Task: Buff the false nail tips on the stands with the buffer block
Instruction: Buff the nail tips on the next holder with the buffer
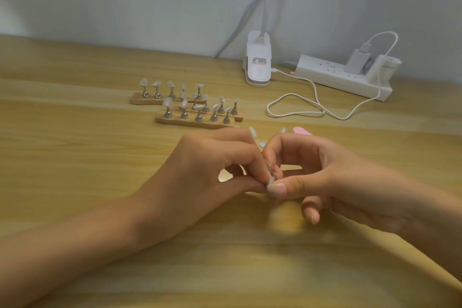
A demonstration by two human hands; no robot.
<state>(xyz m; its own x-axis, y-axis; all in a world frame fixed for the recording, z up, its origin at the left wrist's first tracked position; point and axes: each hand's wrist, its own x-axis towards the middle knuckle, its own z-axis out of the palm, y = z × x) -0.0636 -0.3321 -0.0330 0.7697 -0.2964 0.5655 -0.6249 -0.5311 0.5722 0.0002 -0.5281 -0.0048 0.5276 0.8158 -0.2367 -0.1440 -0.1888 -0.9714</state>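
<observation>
The left hand (215, 167) and right hand (312, 177) pinch one small pale piece (270, 181), which is blurred. Beyond the hands are the stands (195, 120) with nail tips (167, 102). The pink buffer block (301, 130) there is mostly hidden.

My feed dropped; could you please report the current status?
Left hand and right hand pinch one small clear tip. Pink buffer block lies untouched behind. Stands unobstructed.

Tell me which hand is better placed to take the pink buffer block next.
Right, probably. The pink buffer block lies just beyond the right hand; the left hand is farther from it. Both hands pinch a small clear nail tip, so the right grip must let go first.
</observation>
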